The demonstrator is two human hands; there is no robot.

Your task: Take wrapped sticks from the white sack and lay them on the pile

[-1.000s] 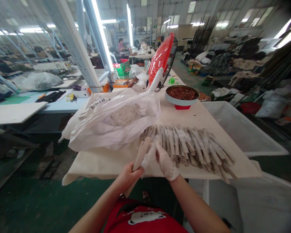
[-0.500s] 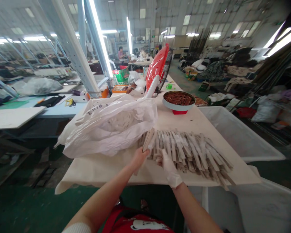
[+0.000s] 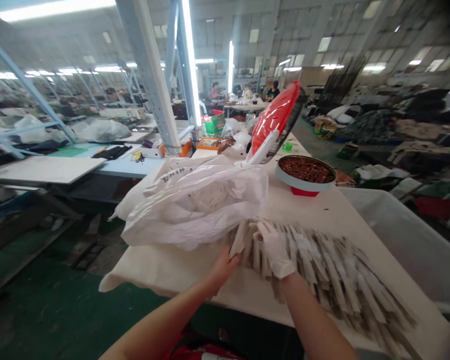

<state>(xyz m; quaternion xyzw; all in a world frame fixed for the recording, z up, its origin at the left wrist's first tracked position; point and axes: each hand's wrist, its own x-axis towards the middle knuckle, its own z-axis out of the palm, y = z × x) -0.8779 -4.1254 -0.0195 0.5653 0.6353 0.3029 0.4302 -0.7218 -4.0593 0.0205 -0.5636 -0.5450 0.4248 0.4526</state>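
A bundle of flat beige strips [image 3: 240, 240] stands tilted in my bare left hand [image 3: 225, 270], which is closed around its lower end. My right hand [image 3: 273, 247] wears a thin whitish glove. Its fingers are bent over the far ends of the row and pinch at a beige strip there, though the fingertips are partly hidden. From under that hand, a long row of layered beige strips [image 3: 333, 270] fans out to the right along the cloth-covered table [image 3: 187, 270]. Beside the bundle, a large white plastic bag [image 3: 153, 215] lies open with pale material inside.
A round tin [image 3: 306, 171] of brown pieces sits on a red base behind the strips. A red-covered fan [image 3: 273, 120] leans behind the bag. To the right stands a pale bin [image 3: 393, 225], to the left a metal post [image 3: 150, 75]. Two people sit far back.
The view has swung left and closer to the table. My right hand has moved from the near side of the strips to their far ends. My left hand still grips the bundle.
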